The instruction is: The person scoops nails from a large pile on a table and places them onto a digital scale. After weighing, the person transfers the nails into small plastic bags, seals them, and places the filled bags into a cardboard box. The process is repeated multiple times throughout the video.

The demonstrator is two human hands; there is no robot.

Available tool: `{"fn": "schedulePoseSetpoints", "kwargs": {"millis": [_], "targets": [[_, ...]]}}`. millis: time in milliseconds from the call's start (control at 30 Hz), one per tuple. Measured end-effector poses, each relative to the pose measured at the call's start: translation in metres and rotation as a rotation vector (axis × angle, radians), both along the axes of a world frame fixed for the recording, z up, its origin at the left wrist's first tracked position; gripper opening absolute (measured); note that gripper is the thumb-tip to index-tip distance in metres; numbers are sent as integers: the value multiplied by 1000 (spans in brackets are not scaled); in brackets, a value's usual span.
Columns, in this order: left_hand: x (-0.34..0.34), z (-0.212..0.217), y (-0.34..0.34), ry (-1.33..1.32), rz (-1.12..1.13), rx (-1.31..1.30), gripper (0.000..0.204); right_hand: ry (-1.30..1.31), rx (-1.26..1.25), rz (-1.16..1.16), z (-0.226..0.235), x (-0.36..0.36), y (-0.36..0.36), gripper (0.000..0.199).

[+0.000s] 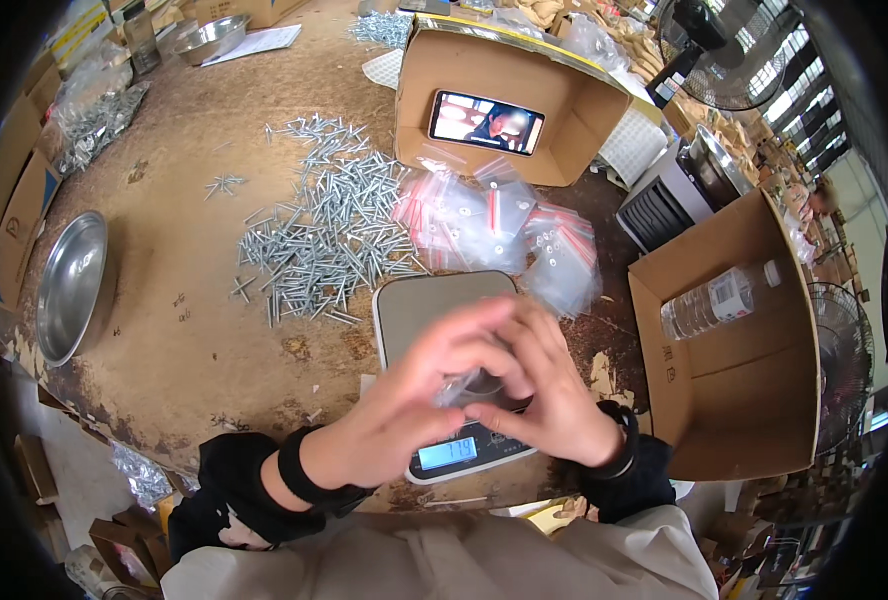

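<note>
Clear plastic [455, 389] shows only partly between the blurred hands [396, 400].

Bright light, glaring windows [788, 97] upper right, motion blur over left grip [411, 385] and right grip [552, 400], fisheye-curved edges.

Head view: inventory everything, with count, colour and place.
table: one, brown, centre
fasteners: many, silver, table centre
bags: several, clear, beside fasteners
scale: one, grey-topped, table's near edge
large open boxes: two, brown, far and right
phone: one, pale-rimmed, in far box
bottle: one, clear, in right box
metal bowls: two or more, silver, left
fans: two, black, right
rim clutter: uncounted, mixed, edges
plastic: cannot count, clear, above scale
left hand: one, black-banded, above scale
right hand: one, black-banded, above scale
</note>
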State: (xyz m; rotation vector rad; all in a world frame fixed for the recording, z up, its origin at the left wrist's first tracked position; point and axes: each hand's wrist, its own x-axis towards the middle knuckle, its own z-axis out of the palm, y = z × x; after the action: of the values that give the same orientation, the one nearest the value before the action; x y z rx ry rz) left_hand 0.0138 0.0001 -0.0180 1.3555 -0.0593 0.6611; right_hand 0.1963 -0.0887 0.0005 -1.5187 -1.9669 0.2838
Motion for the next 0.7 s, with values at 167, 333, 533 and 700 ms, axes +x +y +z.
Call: {"fn": "schedulePoseSetpoints", "kwargs": {"millis": [167, 333, 533, 700], "targets": [[3, 12, 2, 19, 120, 664, 52, 177, 98, 238, -1, 5, -13, 30], [3, 6, -7, -30, 64, 385, 48, 255, 238, 374, 2, 3, -25, 14], [-7, 10, -4, -6, 374, 438, 12, 309, 296, 348, 8, 11, -27, 14], [-12, 12, -6, -37, 393, 490, 7, 420, 160, 320, 8, 8, -21, 11]]}}
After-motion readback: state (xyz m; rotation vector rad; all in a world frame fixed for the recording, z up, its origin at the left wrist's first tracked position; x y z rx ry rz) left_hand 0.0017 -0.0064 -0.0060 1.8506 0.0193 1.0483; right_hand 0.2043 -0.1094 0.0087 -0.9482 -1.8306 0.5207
